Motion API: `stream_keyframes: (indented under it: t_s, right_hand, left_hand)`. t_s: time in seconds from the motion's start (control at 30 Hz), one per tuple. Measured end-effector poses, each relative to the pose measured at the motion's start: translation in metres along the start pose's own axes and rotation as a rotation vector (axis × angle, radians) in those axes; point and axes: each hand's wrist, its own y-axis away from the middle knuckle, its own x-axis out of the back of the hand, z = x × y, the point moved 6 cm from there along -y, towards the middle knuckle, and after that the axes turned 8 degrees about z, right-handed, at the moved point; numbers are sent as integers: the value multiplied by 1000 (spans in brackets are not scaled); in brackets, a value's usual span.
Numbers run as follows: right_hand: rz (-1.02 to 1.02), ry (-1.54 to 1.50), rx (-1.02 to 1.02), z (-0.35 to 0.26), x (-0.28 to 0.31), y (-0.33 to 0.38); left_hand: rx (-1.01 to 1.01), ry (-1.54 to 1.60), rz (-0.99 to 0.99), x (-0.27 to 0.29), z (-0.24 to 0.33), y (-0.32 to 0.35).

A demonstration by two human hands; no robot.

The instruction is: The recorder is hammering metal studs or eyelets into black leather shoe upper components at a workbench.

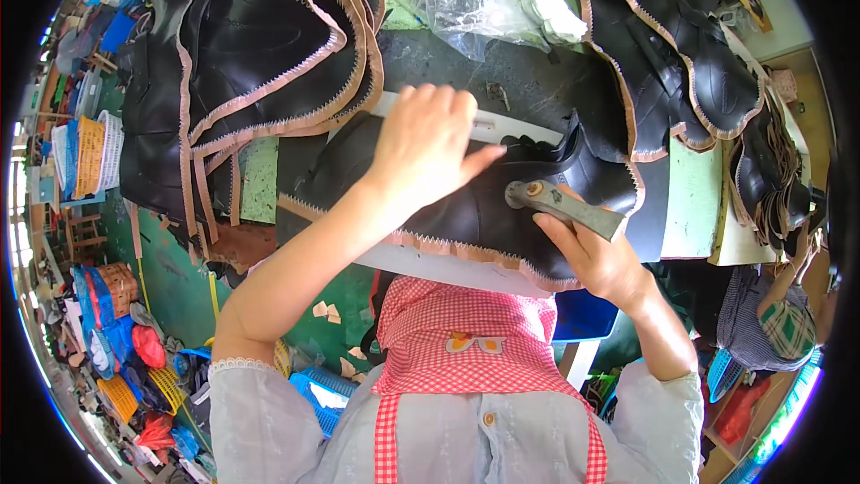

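Observation:
A black leather piece (pixel 448 215) with a tan, zigzag-cut edge lies across the board in front of me, a small raised flap standing at its far right. My left hand (pixel 425 143) is over its far edge, fingers curled and thumb sticking out to the right; whatever the fingers close on is hidden. In my right hand (pixel 600 255) I grip a hammer (pixel 573 209), its metal head on top, just above the right part of the leather. Most of the hammer's handle is out of sight below the head and hand.
Stacked black leather pieces (pixel 260 45) with tan edges lie at the left, and more leather pieces (pixel 672 54) at the far right. A clear plastic bag (pixel 475 4) sits at the back. Baskets (pixel 90 157) stand at far left. Another person (pixel 770 314) is at the right edge.

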Motion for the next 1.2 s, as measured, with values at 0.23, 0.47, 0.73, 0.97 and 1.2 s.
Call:
stream_keyframes:
  t_s: [0.23,0.47,0.73,0.97,1.2]
  right_hand:
    - [129,-49,-307,10,43,-3]
    - [546,572,-181,30,101,-72]
    - [568,511,-170,152,137,-71]
    - [846,111,-41,52,195,-71]
    - [171,403,287,-61,121,3]
  left_hand:
    - [26,137,22,1,12,-5]
    - [-178,419,-37,-18,54,-9]
    - [245,-29,726,242,-49,-30]
    - [587,-399,382,228,-357,61]
    - [529,-806,518,187,-316,34]
